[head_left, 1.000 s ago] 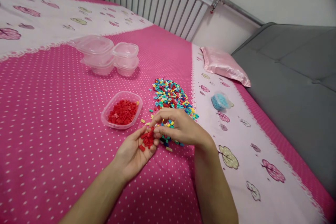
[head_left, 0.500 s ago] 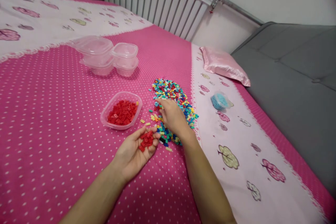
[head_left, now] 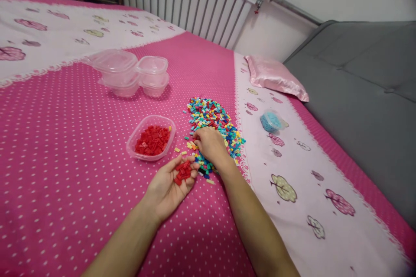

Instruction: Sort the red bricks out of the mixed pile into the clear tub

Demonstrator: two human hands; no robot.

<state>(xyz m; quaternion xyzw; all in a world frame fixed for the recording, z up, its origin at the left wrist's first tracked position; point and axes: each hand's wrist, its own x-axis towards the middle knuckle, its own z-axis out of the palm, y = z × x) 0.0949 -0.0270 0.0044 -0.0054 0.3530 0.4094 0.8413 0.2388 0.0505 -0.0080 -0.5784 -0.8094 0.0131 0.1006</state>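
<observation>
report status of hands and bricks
Left hand palm up, red bricks in it. Right hand on mixed brick pile, grip hidden. Red-brick tub beyond left hand, loose bricks between.

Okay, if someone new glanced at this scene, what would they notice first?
The heap of tiny multicoloured bricks in the middle of the hot-pink dotted bedspread stands out first, with the right hand resting on its near edge. Just beside it, the left hand lies palm up, cupping a few red bricks. A clear tub holding more of them sits to the left of the heap.
</observation>
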